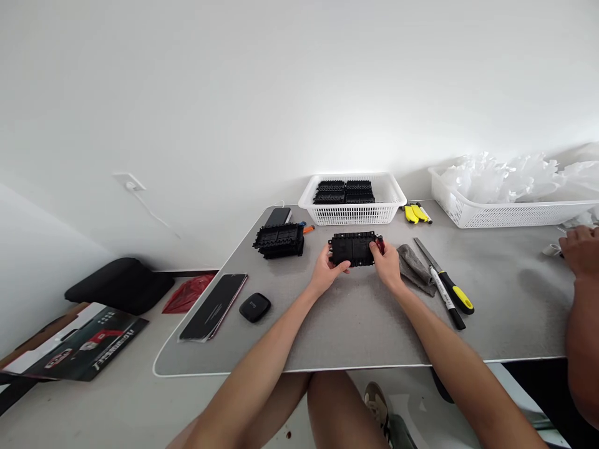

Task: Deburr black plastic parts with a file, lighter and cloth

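Note:
A flat black plastic part (353, 249) with small tabs along its edges is held up above the table by both hands. My left hand (326, 269) grips its left end, thumb across the lower corner. Closed on the right end is my right hand (386, 262), with its thumb on the face. A small red object (380, 244), too hidden to name, shows by the right fingers. A stack of similar black parts (279, 240) lies to the left, and more black parts (344, 192) sit in a white basket (352, 215) behind.
Right of my hands lie a grey cloth (414, 268), a file (449, 284), a marker (447, 296) and yellow cutters (416, 213). A second basket (510, 214) holds plastic bags. A phone (213, 308) and a black case (255, 307) lie left. A co-worker's hand (581, 249) is at far right.

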Action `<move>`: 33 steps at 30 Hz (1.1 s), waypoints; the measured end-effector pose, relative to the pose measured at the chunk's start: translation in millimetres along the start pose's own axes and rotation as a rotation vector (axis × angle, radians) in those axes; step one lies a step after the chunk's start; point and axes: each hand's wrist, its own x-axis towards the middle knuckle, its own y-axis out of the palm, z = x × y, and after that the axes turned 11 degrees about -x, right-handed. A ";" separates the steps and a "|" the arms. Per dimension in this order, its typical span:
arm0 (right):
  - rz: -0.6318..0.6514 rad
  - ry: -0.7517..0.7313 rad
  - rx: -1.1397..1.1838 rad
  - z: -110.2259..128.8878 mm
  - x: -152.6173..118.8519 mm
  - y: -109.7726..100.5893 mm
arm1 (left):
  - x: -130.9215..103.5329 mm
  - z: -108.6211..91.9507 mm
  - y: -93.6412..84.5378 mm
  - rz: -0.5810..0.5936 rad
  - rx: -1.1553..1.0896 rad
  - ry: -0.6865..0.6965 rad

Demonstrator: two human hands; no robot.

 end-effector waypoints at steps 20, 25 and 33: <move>-0.009 0.058 0.011 4.6 0.3 0.0 | -1.0 1.9 -5.6 -0.005 0.035 -0.011; -0.029 0.103 -0.010 2.6 3.4 -3.3 | -1.9 4.5 -9.3 0.095 0.016 -0.075; -0.174 0.171 0.029 8.1 2.8 -8.0 | -0.6 7.7 -9.2 0.133 -0.075 -0.120</move>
